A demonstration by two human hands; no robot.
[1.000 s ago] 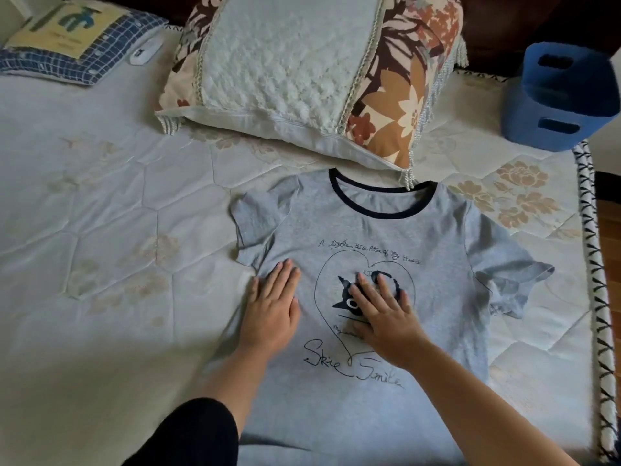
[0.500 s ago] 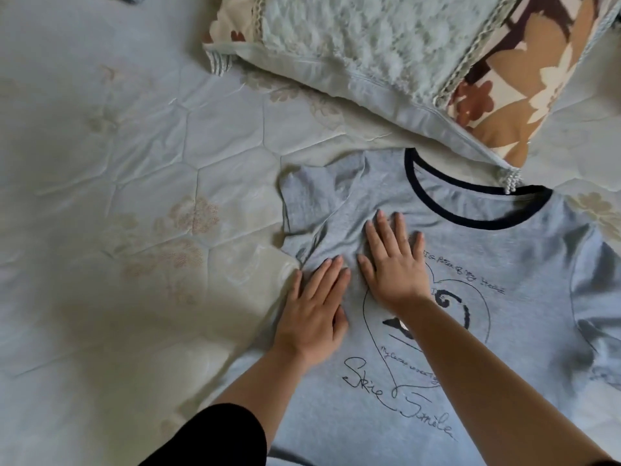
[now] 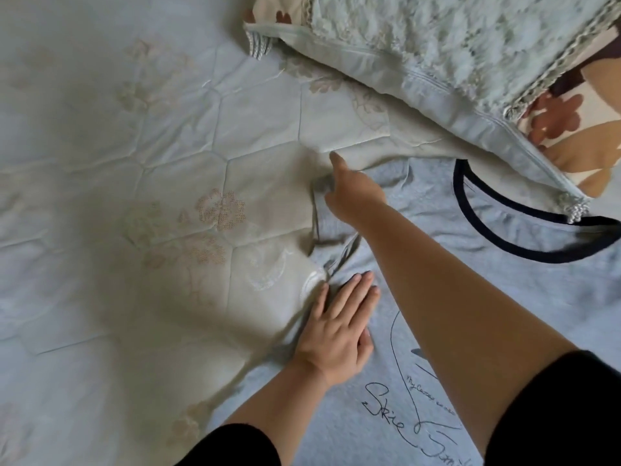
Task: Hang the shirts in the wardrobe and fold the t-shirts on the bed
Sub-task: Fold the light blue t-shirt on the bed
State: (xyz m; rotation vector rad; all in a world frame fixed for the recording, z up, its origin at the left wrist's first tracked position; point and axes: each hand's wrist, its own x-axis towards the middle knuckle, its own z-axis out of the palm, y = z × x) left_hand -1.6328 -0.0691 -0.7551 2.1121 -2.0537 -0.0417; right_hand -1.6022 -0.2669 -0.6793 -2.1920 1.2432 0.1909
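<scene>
— Right grip [image 3: 349,193] now?
— Off the chest print, pinching the grey t-shirt's [image 3: 423,193] sleeve [image 3: 332,227] edge.
— Left grip [image 3: 339,317]?
— Still released, flat on the cloth just short of the right grip, on the bed [image 3: 168,163]. Sleeve fold is starting, I'd judge.

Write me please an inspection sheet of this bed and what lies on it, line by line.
Surface: bed, pale quilted cover with flower pattern.
Job's things: grey t-shirt spread print side up, collar toward the pillow; its sleeve is creased.
Clutter: pillow, one corner lying over the collar.
Grippers: left hand flat on the t-shirt below the sleeve; right hand at the sleeve, grip hidden.
Cables: nothing seen.
Surroundings: nothing seen beyond the bed.
</scene>
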